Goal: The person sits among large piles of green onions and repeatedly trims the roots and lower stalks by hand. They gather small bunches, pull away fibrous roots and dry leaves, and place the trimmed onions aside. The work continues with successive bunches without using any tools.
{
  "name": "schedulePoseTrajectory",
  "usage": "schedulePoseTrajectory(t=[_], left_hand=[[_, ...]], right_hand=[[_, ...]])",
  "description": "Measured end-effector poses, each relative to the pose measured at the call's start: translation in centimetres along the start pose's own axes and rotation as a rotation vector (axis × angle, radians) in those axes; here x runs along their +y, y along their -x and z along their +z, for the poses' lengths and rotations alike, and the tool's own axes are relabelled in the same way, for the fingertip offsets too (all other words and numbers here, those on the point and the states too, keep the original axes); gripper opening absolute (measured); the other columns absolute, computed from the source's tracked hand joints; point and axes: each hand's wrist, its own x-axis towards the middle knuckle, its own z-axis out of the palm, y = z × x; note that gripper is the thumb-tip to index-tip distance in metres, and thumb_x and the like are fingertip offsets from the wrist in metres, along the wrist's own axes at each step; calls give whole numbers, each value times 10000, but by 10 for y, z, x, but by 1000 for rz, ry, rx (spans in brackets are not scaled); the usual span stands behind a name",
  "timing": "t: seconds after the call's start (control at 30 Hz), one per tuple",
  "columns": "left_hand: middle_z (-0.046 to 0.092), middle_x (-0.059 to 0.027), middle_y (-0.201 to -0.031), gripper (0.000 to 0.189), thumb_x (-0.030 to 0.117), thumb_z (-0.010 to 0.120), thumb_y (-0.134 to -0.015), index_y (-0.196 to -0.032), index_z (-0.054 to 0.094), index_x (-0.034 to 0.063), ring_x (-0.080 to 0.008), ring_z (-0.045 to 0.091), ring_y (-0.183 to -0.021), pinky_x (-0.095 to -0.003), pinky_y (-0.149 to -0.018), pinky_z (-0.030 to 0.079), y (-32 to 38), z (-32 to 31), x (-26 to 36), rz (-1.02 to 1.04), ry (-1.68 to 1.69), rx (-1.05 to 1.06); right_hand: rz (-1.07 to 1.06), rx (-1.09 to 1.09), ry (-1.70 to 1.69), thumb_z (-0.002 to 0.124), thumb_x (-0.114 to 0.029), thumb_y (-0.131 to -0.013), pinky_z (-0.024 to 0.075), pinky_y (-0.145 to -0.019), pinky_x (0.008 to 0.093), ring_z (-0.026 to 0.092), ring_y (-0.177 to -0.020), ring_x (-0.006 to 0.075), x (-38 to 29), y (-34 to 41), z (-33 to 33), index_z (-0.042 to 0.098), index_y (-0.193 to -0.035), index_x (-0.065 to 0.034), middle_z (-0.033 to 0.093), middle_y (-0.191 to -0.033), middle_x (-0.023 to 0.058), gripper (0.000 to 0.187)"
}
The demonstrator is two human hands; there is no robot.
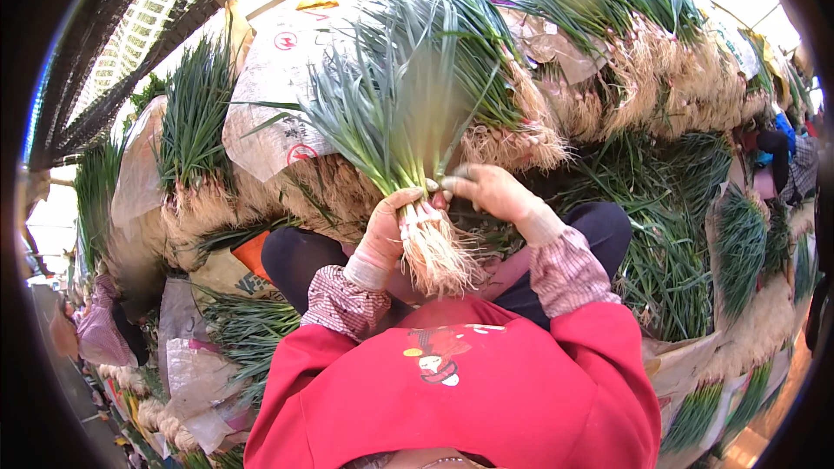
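My left hand (383, 228) grips a bunch of leafy allium plants (417, 137), which look like green garlic or scallions. Long green leaves fan away from me. Pale, stringy roots (438, 260) hang towards my lap, below pinkish-white stem bases. At the right side of the stems is my right hand (500, 190), its fingers bent against the bunch near a reddish bulb. Whether those fingers pinch a stalk is hard to tell. Both hands seem covered by thin, pale gloves, with patterned sleeves at the wrists.
Stacked bunches (521, 143) and a white woven sack (273, 104) stand just ahead. Loose green plants (671, 228) lie at the right, and more (254, 332) at the left beside plastic sheeting (199, 384). Other people sit at the far left (104, 326) and far right (798, 163).
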Motion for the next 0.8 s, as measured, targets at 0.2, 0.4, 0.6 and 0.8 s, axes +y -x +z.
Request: schedulePoseTrajectory(t=[0.2,0.4,0.6,0.8], left_hand=[[632,-148,-1020,247,93,545,-859,-1068,562,-37,-243,621,-916,-361,-794,537,15,-2,1,45,11,149],[598,-180,-1068,300,135,577,-825,-1068,575,-40,-234,591,-933,-346,-879,493,57,-7,-1,12,-2,79],[635,-269,-1029,292,109,545,-868,-1089,568,-81,-279,671,-756,-348,-691,564,59,-37,16,-20,-421,293],[639,-144,-990,253,169,563,-861,-1024,577,-23,-225,616,-870,-343,-840,500,51,-9,-6,110,-76,108]], right_hand=[[199,102,-1503,559,-92,-931,473,-525,231,557,-611,131,32,-52,53,603,-1029,45,590,-769,56,174],[-6,-529,-1438,603,-208,-921,437,-503,198,540,-587,82,47,-54,58,623,-1024,7,603,-742,17,240],[-57,-56,-584,712,-208,-848,415,-442,236,510,-483,77,12,-32,72,625,-869,10,609,-661,21,236],[245,5,-1651,638,-216,-910,394,-442,236,484,-509,101,31,-35,106,610,-880,-44,557,-659,7,177]])
